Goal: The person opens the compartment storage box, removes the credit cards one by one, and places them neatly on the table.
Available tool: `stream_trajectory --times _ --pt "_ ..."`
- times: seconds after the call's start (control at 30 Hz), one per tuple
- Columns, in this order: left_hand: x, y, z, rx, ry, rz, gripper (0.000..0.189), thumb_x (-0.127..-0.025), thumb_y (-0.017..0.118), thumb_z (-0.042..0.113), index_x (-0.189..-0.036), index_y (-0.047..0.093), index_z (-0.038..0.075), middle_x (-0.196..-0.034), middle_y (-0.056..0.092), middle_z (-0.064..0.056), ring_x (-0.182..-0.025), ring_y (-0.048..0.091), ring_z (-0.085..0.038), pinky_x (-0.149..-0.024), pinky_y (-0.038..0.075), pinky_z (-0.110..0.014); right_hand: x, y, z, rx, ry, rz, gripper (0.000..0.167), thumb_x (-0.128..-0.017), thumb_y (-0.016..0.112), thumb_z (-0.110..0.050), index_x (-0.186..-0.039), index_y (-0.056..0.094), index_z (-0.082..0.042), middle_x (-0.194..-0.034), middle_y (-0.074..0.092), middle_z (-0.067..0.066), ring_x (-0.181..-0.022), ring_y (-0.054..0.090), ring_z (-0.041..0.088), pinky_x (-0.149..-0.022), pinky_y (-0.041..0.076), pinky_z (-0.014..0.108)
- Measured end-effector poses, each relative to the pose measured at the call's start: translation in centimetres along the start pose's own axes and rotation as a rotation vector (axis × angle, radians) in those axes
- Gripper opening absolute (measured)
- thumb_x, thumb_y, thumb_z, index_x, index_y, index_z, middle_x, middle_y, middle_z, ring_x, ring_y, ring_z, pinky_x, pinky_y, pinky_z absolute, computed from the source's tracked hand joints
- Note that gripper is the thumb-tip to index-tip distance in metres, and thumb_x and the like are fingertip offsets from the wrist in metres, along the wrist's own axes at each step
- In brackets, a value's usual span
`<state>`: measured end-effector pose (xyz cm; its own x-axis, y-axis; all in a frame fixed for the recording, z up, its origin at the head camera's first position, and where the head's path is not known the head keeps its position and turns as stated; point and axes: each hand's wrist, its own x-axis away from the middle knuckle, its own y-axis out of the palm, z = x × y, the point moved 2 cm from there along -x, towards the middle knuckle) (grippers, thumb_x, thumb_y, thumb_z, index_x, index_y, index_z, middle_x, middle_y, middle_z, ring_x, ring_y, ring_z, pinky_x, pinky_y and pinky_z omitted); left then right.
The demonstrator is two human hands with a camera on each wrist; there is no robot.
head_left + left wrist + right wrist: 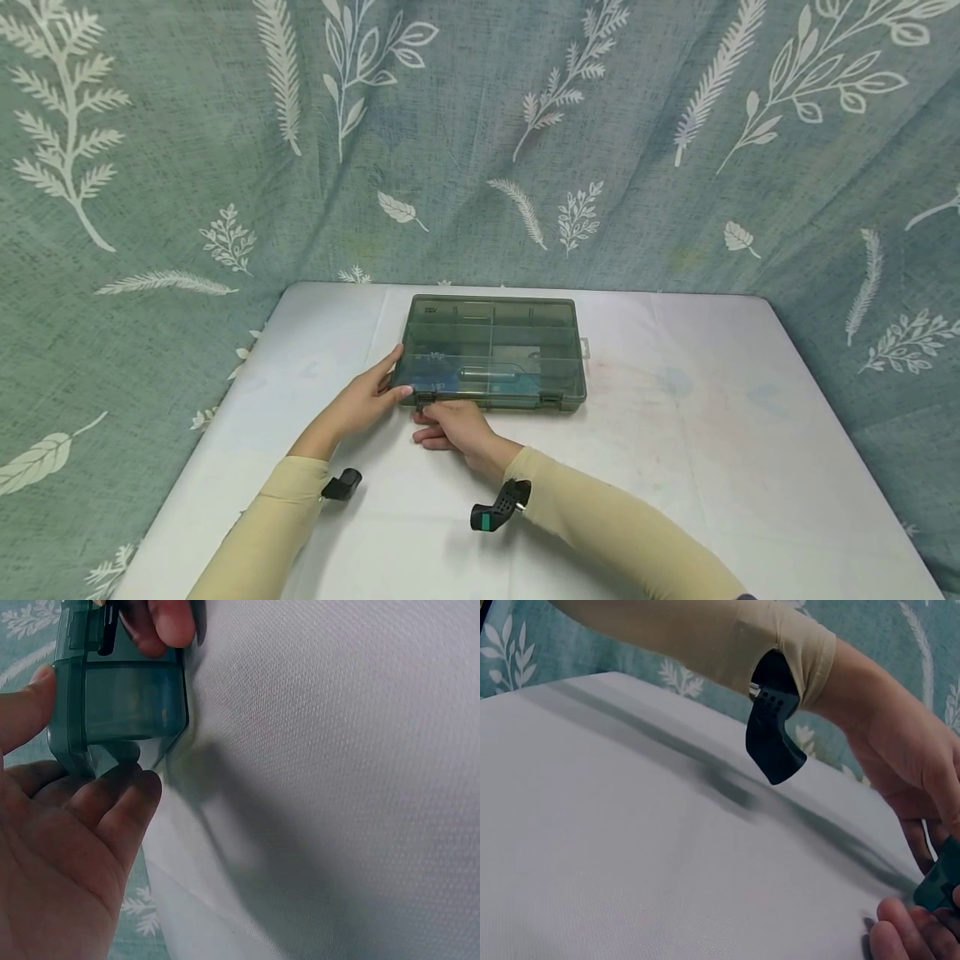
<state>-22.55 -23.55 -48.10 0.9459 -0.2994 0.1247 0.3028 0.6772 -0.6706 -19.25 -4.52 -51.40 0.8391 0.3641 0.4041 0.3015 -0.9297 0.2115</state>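
A translucent dark green compartment box (450,333) lies flat on the table with its lid down. Blue and pale contents show dimly through the lid; their kind is unclear. My left hand (360,408) grips the box's front left corner, thumb on the lid edge and fingers at the side and beneath, as the left wrist view shows. At the front, my right hand (461,433) pinches the left latch (109,626) between thumb and fingers. Only the right fingertips (907,930) show in the right wrist view, beside the box corner (937,885).
A second latch (551,401) sits at the front right of the box, and a clear tab (585,348) sticks out from its right side. White cloth covers the table (675,467). Green leaf-patterned fabric (465,142) hangs behind and at both sides.
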Motion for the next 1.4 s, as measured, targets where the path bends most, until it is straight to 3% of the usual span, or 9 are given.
stream_trajectory --times 0.23,0.7,1.03,1.4 --pt "0.0 0.0 -0.1 0.002 -0.001 0.006 0.081 -0.104 0.062 0.025 -0.165 0.011 0.013 -0.167 0.015 -0.021 -0.141 0.041 -0.043 -0.114 0.040 -0.056 -0.2 0.0 0.3 -0.002 -0.002 -0.009 0.030 -0.103 0.056 -0.015 -0.117 0.073 0.005 -0.105 0.075 0.018 -0.086 0.076 0.019 -0.077 0.063 0.028" --pt "0.1 0.0 0.0 -0.003 -0.015 -0.012 0.081 -0.104 0.060 0.030 -0.165 0.009 0.017 -0.168 0.013 -0.019 -0.142 0.038 -0.044 -0.115 0.037 -0.057 0.3 -0.3 0.2 0.013 -0.035 -0.033 0.032 -0.105 0.056 -0.015 -0.122 0.068 0.009 -0.112 0.073 0.018 -0.095 0.075 0.026 -0.081 0.063 0.031" --pt "0.3 -0.1 0.3 0.018 0.008 -0.005 0.079 -0.105 0.060 0.024 -0.165 0.010 0.012 -0.168 0.014 -0.019 -0.142 0.039 -0.042 -0.115 0.037 -0.057 0.8 -1.8 -0.1 0.084 -0.050 -0.056 0.040 -0.106 0.056 -0.022 -0.136 0.061 0.004 -0.119 0.072 0.017 -0.096 0.074 0.028 -0.082 0.063 0.035" --pt "0.3 0.0 0.4 0.027 -0.030 -0.026 0.079 -0.106 0.059 0.028 -0.165 0.008 0.016 -0.169 0.009 -0.017 -0.146 0.032 -0.045 -0.116 0.035 -0.058 1.7 -4.3 -0.5 0.076 -0.012 -0.101 0.043 -0.106 0.057 -0.023 -0.140 0.059 0.002 -0.127 0.068 0.018 -0.103 0.072 0.029 -0.087 0.062 0.036"
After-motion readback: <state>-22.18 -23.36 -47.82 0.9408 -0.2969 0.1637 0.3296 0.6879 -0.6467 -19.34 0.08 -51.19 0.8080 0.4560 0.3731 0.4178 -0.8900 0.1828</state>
